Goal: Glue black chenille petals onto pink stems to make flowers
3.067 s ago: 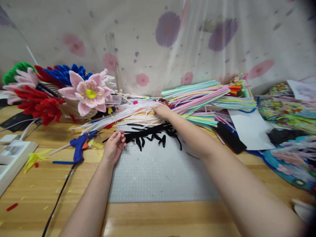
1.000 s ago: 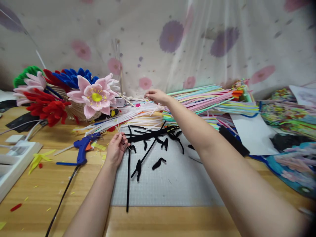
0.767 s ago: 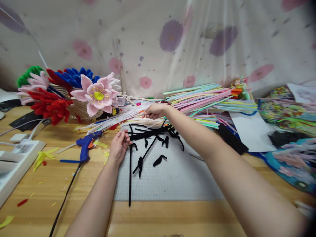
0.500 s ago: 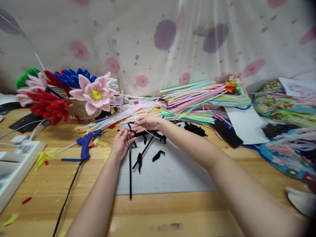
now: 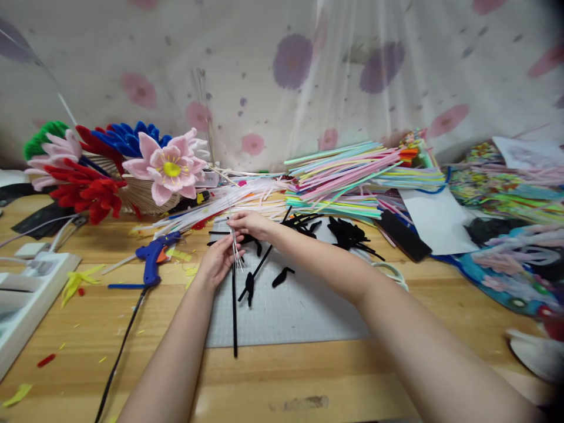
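Observation:
Several thin pale wires (image 5: pixel 237 249) stand in a narrow bundle between my two hands. My left hand (image 5: pixel 219 258) is closed round the lower part of the bundle. Fingers of my right hand (image 5: pixel 247 226) pinch the wires near their top, just above the left fingers. Beneath my left hand a long black pipe cleaner (image 5: pixel 235 317) runs down past the front edge of the grey cutting mat (image 5: pixel 308 314). On the mat lie a black leaf-like piece on a stem (image 5: pixel 249 288) and a loose black piece (image 5: pixel 282 277).
A blue glue gun (image 5: pixel 153 258) lies left of the mat, its cord running forward. Fuzzy flowers (image 5: pixel 170 167) stand at the back left. Coloured pipe cleaners (image 5: pixel 343 176) are piled behind the mat, black pieces (image 5: pixel 348 232) before them. A white power strip (image 5: pixel 35 299) is far left.
My right hand has moved left and slightly down, closer to my left hand. The wires, earlier spread with one slanting to the right, now stand together in a bundle.

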`<state>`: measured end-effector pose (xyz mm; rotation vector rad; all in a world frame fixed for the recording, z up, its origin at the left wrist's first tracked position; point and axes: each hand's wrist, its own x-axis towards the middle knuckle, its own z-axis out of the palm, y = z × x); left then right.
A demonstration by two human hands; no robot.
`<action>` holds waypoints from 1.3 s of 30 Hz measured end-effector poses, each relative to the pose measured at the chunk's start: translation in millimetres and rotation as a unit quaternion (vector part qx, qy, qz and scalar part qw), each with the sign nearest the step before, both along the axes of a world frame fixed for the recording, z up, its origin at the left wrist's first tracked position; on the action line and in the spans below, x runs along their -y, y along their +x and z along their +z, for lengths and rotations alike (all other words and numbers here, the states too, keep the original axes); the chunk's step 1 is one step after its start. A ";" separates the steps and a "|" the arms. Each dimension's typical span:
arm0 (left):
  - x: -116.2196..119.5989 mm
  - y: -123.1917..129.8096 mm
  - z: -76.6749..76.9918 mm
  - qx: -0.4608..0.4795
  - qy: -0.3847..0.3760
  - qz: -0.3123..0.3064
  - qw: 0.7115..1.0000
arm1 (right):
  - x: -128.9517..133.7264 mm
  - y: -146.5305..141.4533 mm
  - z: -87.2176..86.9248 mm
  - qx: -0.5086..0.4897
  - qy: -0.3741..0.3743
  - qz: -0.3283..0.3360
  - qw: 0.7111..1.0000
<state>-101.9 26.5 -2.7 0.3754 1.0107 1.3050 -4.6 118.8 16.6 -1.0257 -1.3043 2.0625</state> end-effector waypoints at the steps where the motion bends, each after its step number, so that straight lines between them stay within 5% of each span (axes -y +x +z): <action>1: -0.2 -2.4 -0.1 0.007 -0.006 -0.010 1.000 | -4.7 3.2 1.4 0.021 0.033 0.029 0.999; 3: -0.9 -7.0 -0.3 0.018 -0.013 -0.003 1.000 | -21.0 13.9 5.5 0.083 0.129 0.074 0.985; 5: -2.1 -11.0 -0.4 0.031 -0.008 0.033 0.999 | -45.8 31.5 9.5 0.187 0.270 0.061 0.943; 8: -4.0 -15.6 -0.5 0.059 0.014 0.090 0.994 | -86.4 67.4 10.7 0.463 0.453 -0.045 0.761; 10: -4.8 -17.3 -1.0 0.076 0.024 0.102 0.992 | -105.8 89.5 7.4 0.579 0.492 -0.011 0.650; 12: -4.9 -17.9 -1.9 0.087 0.031 0.098 0.991 | -116.0 102.9 2.0 0.621 0.526 0.036 0.580; 15: -4.3 -17.6 -3.0 0.082 0.029 0.091 0.992 | -120.5 103.9 -5.5 0.632 0.557 0.084 0.532; 21: -3.8 -16.9 -2.0 0.073 0.026 0.104 0.992 | -125.2 87.2 -5.0 0.647 0.571 0.148 0.483; 28: -3.5 -15.7 -2.1 0.063 0.034 0.104 0.992 | -121.7 90.1 -2.2 0.618 0.609 0.126 0.482; 31: -3.3 -14.4 -1.8 0.049 0.027 0.101 0.993 | -110.7 85.6 5.8 0.576 0.630 0.072 0.515; 35: -2.9 -9.7 0.2 0.012 0.017 0.094 0.995 | -89.1 69.7 35.4 0.376 0.654 -0.099 0.649; 37: -2.3 -6.5 1.1 -0.011 0.017 0.090 0.996 | -76.9 60.4 52.1 0.205 0.602 -0.182 0.750; 39: -1.1 -3.3 1.7 -0.033 0.024 0.077 0.996 | -63.5 53.0 63.2 0.040 0.494 -0.193 0.847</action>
